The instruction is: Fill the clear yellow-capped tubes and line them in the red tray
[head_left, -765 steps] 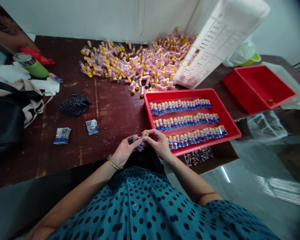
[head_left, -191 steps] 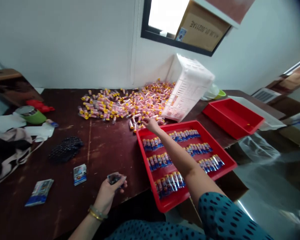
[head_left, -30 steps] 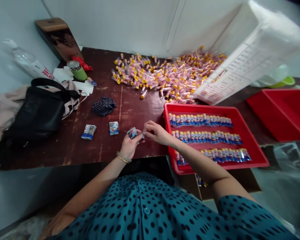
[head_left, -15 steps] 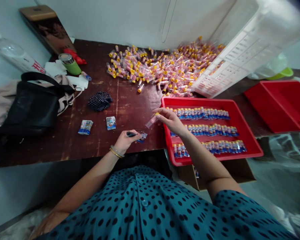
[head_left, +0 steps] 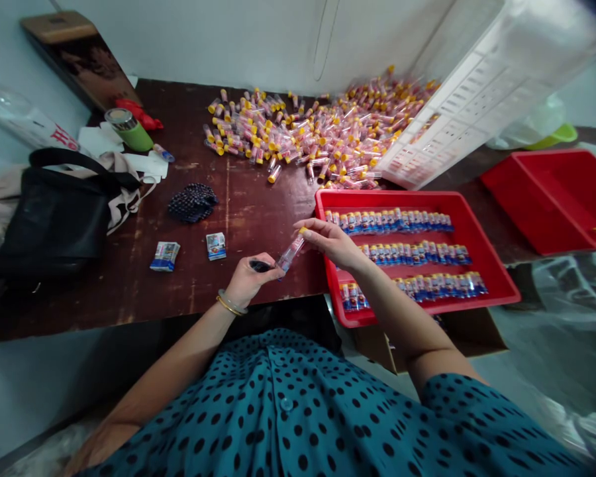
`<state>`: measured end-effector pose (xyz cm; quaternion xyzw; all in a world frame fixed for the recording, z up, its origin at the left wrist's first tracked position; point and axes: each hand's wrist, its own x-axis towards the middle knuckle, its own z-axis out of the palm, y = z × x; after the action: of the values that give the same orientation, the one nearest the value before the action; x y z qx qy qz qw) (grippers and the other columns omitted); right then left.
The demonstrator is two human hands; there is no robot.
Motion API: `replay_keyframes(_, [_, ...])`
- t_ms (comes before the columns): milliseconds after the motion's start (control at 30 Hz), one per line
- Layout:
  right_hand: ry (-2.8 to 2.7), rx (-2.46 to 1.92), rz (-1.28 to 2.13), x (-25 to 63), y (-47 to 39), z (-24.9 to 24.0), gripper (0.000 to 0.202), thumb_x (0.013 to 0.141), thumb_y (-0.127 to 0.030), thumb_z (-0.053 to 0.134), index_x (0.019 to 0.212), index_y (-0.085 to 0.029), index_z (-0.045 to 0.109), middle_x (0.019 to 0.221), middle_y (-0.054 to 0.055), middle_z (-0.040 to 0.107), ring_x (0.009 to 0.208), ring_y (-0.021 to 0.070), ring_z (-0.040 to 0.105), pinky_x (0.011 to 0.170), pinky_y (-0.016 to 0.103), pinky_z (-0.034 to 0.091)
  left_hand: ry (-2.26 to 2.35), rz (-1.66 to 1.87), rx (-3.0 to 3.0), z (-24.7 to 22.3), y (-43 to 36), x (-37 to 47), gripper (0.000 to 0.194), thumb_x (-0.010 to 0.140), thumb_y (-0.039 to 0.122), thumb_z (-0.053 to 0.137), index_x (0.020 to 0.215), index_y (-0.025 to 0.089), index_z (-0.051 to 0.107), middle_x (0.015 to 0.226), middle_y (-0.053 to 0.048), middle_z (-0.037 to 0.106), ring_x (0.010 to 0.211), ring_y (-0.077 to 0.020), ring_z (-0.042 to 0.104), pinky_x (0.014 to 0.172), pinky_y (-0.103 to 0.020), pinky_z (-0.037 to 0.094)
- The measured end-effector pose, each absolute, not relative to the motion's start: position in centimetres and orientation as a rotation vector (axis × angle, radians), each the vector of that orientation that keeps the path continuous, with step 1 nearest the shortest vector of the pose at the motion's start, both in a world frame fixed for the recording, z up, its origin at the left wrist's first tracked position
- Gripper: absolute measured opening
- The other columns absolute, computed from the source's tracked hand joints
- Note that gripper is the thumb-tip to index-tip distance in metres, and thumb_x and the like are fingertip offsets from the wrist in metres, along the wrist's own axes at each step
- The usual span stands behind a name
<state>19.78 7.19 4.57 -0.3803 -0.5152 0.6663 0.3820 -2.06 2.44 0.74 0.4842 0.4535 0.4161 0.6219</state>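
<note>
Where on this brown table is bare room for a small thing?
The tabletop is bare between the spotted cloth and the red tray, in front of the heaped tubes; also between the packet stacks and the front edge. Crowded: under those tubes; also left, around the black bag.

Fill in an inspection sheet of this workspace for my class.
Surface: scuffed dark table.
Job's things: loose yellow-capped tubes piled at the back; packaged tubes in three rows in a red tray; two packet stacks.
Clutter: black bag, green flask, dark patterned cloth.
Hands: right hand holds one tilted tube; left hand grips a mostly hidden dark item.
Cables: nothing seen; just a thin wall cord.
Surroundings: pale wall, white crate, red bin.
</note>
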Motion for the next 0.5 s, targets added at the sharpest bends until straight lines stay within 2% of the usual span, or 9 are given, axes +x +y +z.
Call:
replay_keyframes(333, [-1.289, -1.001, 1.736, 20.75, 7.18, 4.35, 0.031, 0.086, -0.041, 0.069, 0.11, -0.022, 0.067, 0.1, 0.002, 0.069, 0.082, 0.0113, 0.065, 0.075, 0.024, 0.055, 1.027, 0.918, 1.143, 0.68, 2.43, -1.67, 0.022, 0.062, 0.032, 0.086, 0.061, 0.017, 0.069, 0.066, -0.001, 0.065, 0.065, -0.0153, 0.055, 0.067, -0.028, 0.043])
replay_keyframes(500, [-1.45, -1.043, 1.626, 20.8, 6.88, 4.99, 0.032, 0.087, -0.043, 0.065, 0.11, -0.021, 0.065, 0.094, 0.002, 0.068, 0.081, 0.0126, 0.064, 0.078, 0.026, 0.053, 1.027, 0.922, 1.15, 0.75, 2.45, -1.4, 0.022, 0.064, 0.032, 0.085, 0.063, 0.017, 0.07, 0.065, -0.001, 0.064, 0.064, -0.0144, 0.056, 0.066, -0.027, 0.043])
